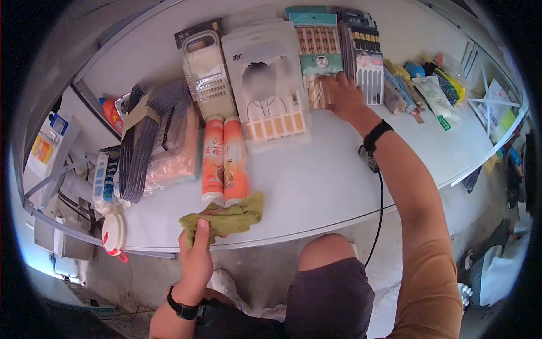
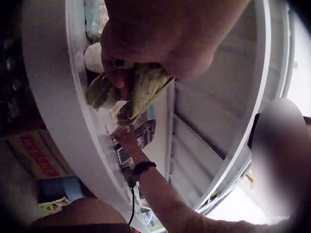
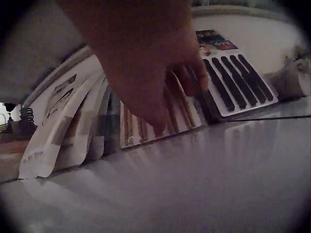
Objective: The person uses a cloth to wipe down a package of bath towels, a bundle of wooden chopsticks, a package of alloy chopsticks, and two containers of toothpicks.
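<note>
Head view moderately bright, edges bowed, corners black; wrist views dim, grainy; glossy white flat tabletop [image 3: 194, 179] carries faint reflections.

White shelf [image 1: 322, 186] across mid-frame | left: grey striped bundle [image 1: 137, 152], blue-and-white packet [image 1: 105, 175] at its left | left of centre: two orange rolls [image 1: 213, 158] side by side, grater [image 1: 210, 85] leaning behind them | upper centre: big white packets [image 1: 268, 90], chopstick pack [image 1: 320, 45] just beside | upper right: utensil pack [image 1: 368, 73], then loose plastic packets [image 1: 433, 96]
</note>
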A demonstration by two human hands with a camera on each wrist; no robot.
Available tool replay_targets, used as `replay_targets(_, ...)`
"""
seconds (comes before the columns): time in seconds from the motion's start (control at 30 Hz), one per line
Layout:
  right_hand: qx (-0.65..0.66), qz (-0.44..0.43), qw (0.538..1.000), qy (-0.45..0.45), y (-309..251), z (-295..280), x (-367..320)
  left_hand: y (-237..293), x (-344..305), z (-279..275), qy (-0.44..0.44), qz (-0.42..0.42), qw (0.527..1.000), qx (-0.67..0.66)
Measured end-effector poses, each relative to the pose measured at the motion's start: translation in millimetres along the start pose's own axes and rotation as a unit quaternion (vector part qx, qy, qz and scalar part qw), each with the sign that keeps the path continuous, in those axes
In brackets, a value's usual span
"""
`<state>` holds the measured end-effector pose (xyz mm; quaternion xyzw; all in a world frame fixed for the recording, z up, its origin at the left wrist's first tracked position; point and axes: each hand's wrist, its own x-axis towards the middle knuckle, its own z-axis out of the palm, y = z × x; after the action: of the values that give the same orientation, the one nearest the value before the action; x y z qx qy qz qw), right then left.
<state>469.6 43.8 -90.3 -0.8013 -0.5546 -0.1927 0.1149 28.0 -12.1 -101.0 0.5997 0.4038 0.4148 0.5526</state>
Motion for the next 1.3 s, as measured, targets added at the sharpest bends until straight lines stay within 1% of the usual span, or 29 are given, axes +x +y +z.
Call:
replay_targets(0.03, -0.009, 0.002, 0.999, -0.034, 3, -1, 2, -2, 0, 0, -0.003, 0.001, 1.000, 0.000)
replay_targets(0.07, -0.011, 0.006, 0.999, -0.033, 7, 5, 3, -4, 0, 1, 0.001, 0.007, 1.000, -0.006)
replay_targets(0.13, 0.046, 0.001, 0.999, -0.006, 15, 23, 3, -3, 0, 3, 0.001, 0.012, 1.000, -0.013)
replay_targets(0.17, 0.044, 0.003, 0.999, -0.005, 17, 16, 2, 0, -1, 3, -0.008, 0.010, 1.000, -0.016)
replay_targets(0.23, 0.090, -0.007, 0.993, -0.074, 21, 1, 2, 1, -1, 2, -0.019, 0.008, 1.000, -0.017)
replay_targets(0.27, 0.091, -0.006, 0.993, -0.074, 30, 4, 7, 0, -1, 1, -0.022, 0.009, 0.999, -0.022)
replay_targets(0.33, 0.111, 0.091, 0.988, 0.055, 64, 17, 16, -1, -1, -1, -0.025, 0.011, 0.999, -0.027)
replay_targets(0.37, 0.111, 0.091, 0.988, 0.055, 76, 24, 14, -3, -1, -2, -0.029, 0.010, 0.999, -0.029)
replay_targets(0.4, 0.100, 0.165, 0.973, 0.125, 87, 30, 12, -3, -1, -2, -0.034, 0.011, 0.999, -0.031)
replay_targets(0.43, 0.089, 0.238, 0.948, 0.193, 98, 37, 10, -1, -1, -1, -0.034, 0.014, 0.999, -0.031)
replay_targets(0.47, 0.089, 0.237, 0.947, 0.195, 108, 43, 8, 1, -2, 2, -0.024, 0.010, 0.999, -0.028)
replay_targets(0.5, 0.187, 0.268, 0.934, 0.146, 116, 46, 4, 2, -2, 3, -0.014, 0.006, 1.000, -0.026)
replay_targets(0.53, 0.281, 0.294, 0.908, 0.095, 122, 51, 2, 2, -2, 2, -0.014, 0.007, 1.000, -0.026)
replay_targets(0.57, 0.281, 0.293, 0.909, 0.095, 117, 44, -2, 1, -1, 0, -0.023, 0.004, 0.999, -0.033)
replay_targets(0.63, 0.196, 0.344, 0.918, 0.033, 104, 24, -11, -1, -1, -1, -0.031, 0.000, 0.999, -0.041)
replay_targets(0.67, 0.196, 0.343, 0.918, 0.033, 109, 27, -9, -2, -2, -1, -0.032, -0.002, 0.998, -0.046)
replay_targets(0.73, 0.257, 0.328, 0.909, -0.004, 120, 32, -6, -2, -3, -2, -0.033, -0.005, 0.998, -0.051)
replay_targets(0.77, 0.255, 0.327, 0.910, -0.004, 120, 35, -3, -2, -3, -1, -0.032, -0.007, 0.998, -0.048)
replay_targets(0.83, 0.156, 0.386, 0.909, 0.000, 117, 41, 2, -2, -4, -1, -0.030, -0.010, 0.998, -0.047)
replay_targets(0.87, 0.156, 0.386, 0.909, 0.000, 118, 42, 1, -2, -4, -1, -0.033, -0.012, 0.998, -0.042)
replay_targets(0.93, 0.101, 0.356, 0.928, 0.038, 120, 46, -2, -2, -3, -2, -0.037, -0.013, 0.999, -0.036)
replay_targets(0.97, 0.101, 0.355, 0.929, 0.038, 117, 42, -5, -1, -4, -2, -0.036, -0.015, 0.999, -0.036)
replay_targets(1.03, 0.215, 0.384, 0.892, 0.101, 113, 35, -12, 1, -5, -3, -0.035, -0.018, 0.999, -0.037)
replay_targets(1.07, 0.215, 0.385, 0.892, 0.100, 119, 41, -10, 1, -5, -3, -0.039, -0.008, 0.999, -0.034)
replay_targets(1.13, 0.327, 0.298, 0.892, 0.094, 141, 57, -4, 4, -5, -3, -0.046, -0.001, 0.998, -0.032)
replay_targets(1.17, 0.324, 0.302, 0.892, 0.092, 132, 47, -12, 6, -6, -3, -0.041, -0.010, 0.999, -0.023)
replay_targets(1.23, 0.391, 0.355, 0.841, 0.117, 99, 7, -34, 11, -7, 0, -0.041, -0.019, 0.999, -0.017)
replay_targets(1.27, 0.388, 0.356, 0.842, 0.116, 98, 2, -43, 13, -8, 2, -0.029, -0.014, 0.999, -0.023)
replay_targets(1.3, 0.472, 0.343, 0.807, 0.092, 96, -4, -48, 15, -8, 3, -0.016, -0.007, 0.999, -0.030)
